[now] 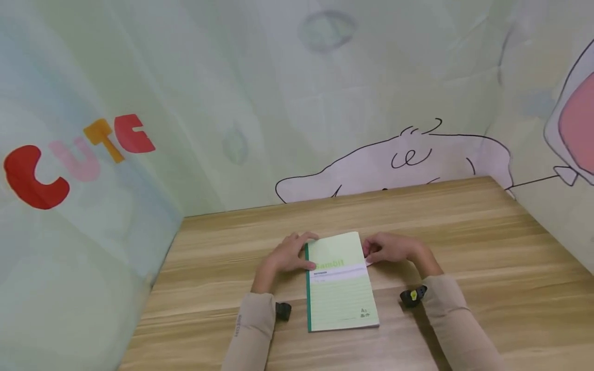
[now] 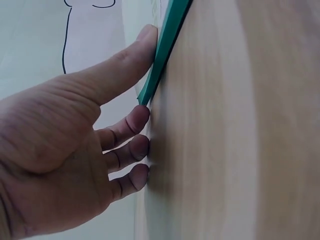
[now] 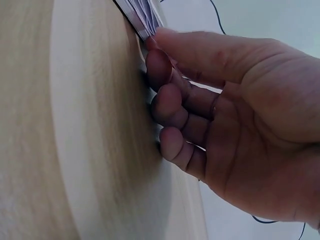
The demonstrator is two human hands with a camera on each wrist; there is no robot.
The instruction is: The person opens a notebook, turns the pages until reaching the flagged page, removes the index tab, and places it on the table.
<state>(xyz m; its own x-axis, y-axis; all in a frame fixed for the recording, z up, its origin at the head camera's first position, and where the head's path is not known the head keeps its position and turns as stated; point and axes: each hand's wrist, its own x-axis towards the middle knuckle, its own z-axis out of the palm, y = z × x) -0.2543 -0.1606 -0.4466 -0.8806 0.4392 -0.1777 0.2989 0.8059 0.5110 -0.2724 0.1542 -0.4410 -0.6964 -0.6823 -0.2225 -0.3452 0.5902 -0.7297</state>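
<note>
A light green notebook [image 1: 341, 296] with a dark green spine lies closed on the wooden table, its printed cover facing up. Along the spine [image 2: 167, 45], my left hand [image 1: 292, 252] rests with its thumb on the cover's edge and its fingertips [image 2: 139, 146] on the tabletop near the upper corner. At the opposite edge, my right hand [image 1: 390, 247] pinches the notebook's page edges between thumb and index finger. In the right wrist view, the pages [image 3: 142, 15] fan slightly apart there, while the other fingers [image 3: 170, 102] curl close to the table.
The wooden table [image 1: 209, 309] extends around the notebook on every side. Behind it hangs a pale green backdrop [image 1: 260, 77] with a cartoon drawing, and coloured letters [image 1: 37, 178] show at the left. A dark wrist camera [image 1: 413, 296] sits at the right sleeve.
</note>
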